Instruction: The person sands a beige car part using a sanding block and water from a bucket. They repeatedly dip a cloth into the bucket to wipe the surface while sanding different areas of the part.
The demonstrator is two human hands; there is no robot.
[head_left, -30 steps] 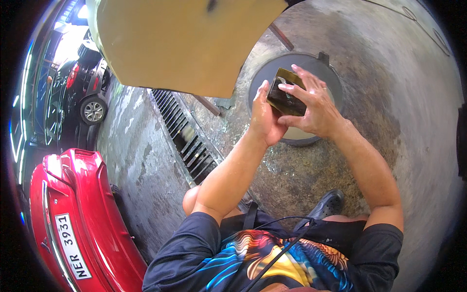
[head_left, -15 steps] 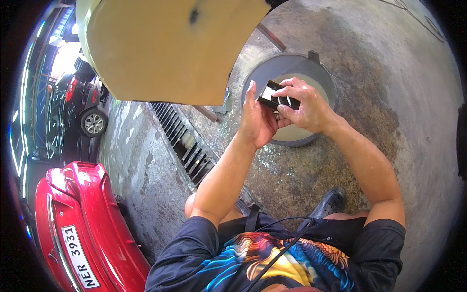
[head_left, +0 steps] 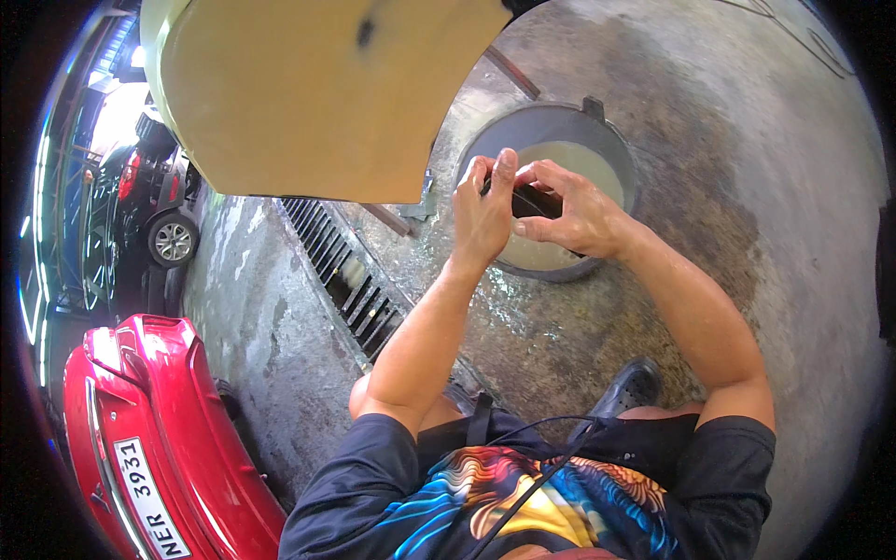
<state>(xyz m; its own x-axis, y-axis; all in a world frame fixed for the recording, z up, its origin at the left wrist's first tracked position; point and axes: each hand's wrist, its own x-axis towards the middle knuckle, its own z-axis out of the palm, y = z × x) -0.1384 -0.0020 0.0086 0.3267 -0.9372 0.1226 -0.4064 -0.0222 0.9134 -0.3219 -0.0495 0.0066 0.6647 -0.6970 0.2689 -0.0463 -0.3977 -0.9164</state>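
Between my two hands is a small dark rectangular block [head_left: 537, 201], which looks like a sanding block, held above a round grey tub [head_left: 616, 140] of cloudy water. My right hand [head_left: 583, 210] grips it, thumb on the near side and fingers bent over the far side. At the block's left end, my left hand [head_left: 483, 210] has its fingers curled around it and its thumb raised; part of its grip is hidden behind the hand. Ahead and to the left stands a large yellowish-tan panel [head_left: 299, 103] with a dark smudge near its top.
A metal drain grate [head_left: 341, 275] runs across the wet concrete floor, left of my arms. A red car bumper [head_left: 187, 411] is at the lower left, and a black car [head_left: 121, 224] stands beyond it. Bars [head_left: 511, 72] stick out beneath the panel. A cable [head_left: 821, 42] lies far right.
My left hand has turned from palm up under the block to closing around its left end, hiding much of it. My right hand still holds the block, its white patch now out of sight.
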